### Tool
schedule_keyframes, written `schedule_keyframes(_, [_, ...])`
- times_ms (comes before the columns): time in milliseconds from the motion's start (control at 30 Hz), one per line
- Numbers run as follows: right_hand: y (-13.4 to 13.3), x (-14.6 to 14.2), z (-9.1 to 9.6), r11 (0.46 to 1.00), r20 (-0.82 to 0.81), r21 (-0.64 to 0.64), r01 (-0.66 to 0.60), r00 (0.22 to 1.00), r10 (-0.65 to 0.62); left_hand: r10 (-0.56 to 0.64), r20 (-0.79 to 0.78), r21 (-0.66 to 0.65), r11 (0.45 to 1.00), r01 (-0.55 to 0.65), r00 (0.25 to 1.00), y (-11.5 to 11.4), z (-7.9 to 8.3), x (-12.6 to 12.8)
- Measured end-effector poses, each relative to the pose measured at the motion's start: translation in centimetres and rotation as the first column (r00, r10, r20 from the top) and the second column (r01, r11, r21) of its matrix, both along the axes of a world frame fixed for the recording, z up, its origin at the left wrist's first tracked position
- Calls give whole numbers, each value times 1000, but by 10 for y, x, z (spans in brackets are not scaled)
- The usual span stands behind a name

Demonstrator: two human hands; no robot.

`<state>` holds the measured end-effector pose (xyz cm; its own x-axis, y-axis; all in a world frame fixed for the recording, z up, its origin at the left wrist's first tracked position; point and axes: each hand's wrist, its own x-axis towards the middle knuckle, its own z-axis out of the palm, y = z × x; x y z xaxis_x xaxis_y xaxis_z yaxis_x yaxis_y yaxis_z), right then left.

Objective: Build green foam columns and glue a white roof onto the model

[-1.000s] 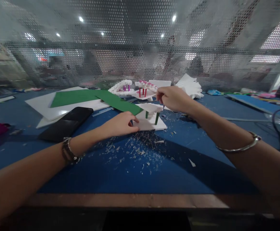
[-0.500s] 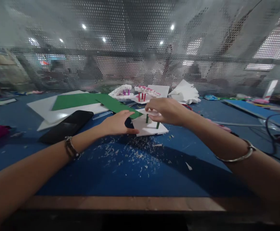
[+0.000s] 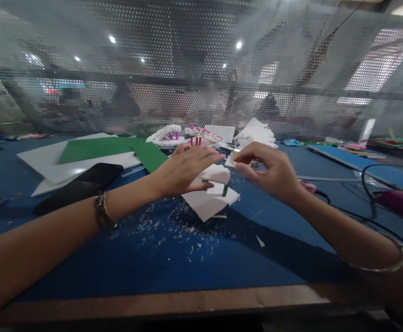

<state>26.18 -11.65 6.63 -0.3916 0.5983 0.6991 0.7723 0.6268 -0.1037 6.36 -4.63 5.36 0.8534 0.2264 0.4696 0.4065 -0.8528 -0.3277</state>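
Note:
A small model stands in front of me, with a white base sheet (image 3: 206, 203), green posts (image 3: 225, 190) and a white top piece (image 3: 217, 174). My left hand (image 3: 183, 170) reaches over its left side, fingers above the top piece and thumb below it by a post, closed around the model. Just to the right, my right hand (image 3: 270, 170) is apart from the model. Its thumb and forefinger are pinched close together; whatever may be between them is too small to make out.
Green sheets (image 3: 97, 150) and white boards (image 3: 42, 159) lie left, beside a black phone-like slab (image 3: 83, 186). Behind stand white models with purple (image 3: 173, 135) and red posts (image 3: 196, 139). White scraps (image 3: 190, 246) litter the blue tabletop. A blue board (image 3: 367, 163) and cables (image 3: 369, 189) are right.
My right hand has left the model's top and moved right. My left hand has moved onto the model from its left edge. The base has turned, a corner now pointing toward me.

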Motion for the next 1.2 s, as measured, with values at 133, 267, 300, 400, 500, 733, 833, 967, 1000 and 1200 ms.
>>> schedule_keyframes(133, [-1,6,-5,949,-103,-239,204,967,-234,-30,39,-49,998,31,999,8,0,5])
schedule_keyframes(267, [1,6,-17,850,33,-472,236,968,-250,-124,-13,-20,992,123,992,16,-9,10])
schedule_keyframes(300, [2,5,-20,831,43,-502,239,967,-252,-133,-13,-5,991,133,991,17,-11,12])
schedule_keyframes(400, [4,2,-26,806,17,-546,230,964,-264,-118,0,43,992,118,993,18,-14,19])
schedule_keyframes(500, [6,2,-30,796,-28,-569,208,962,-272,-85,19,101,992,82,996,18,-14,23])
schedule_keyframes(733, [8,3,-36,780,-108,-602,173,950,-294,-65,63,241,969,48,996,17,-19,26])
schedule_keyframes(833, [8,1,-36,768,-140,-620,159,941,-307,-88,51,289,955,70,995,17,-20,27])
schedule_keyframes(967, [8,-1,-36,758,-167,-633,160,927,-336,-71,45,277,959,55,996,16,-21,27])
schedule_keyframes(1000, [8,-2,-36,756,-173,-635,160,924,-341,-66,51,272,961,49,997,16,-21,27])
schedule_keyframes(1200, [8,-3,-37,739,-199,-657,149,911,-361,-75,87,273,961,49,993,16,-23,27])
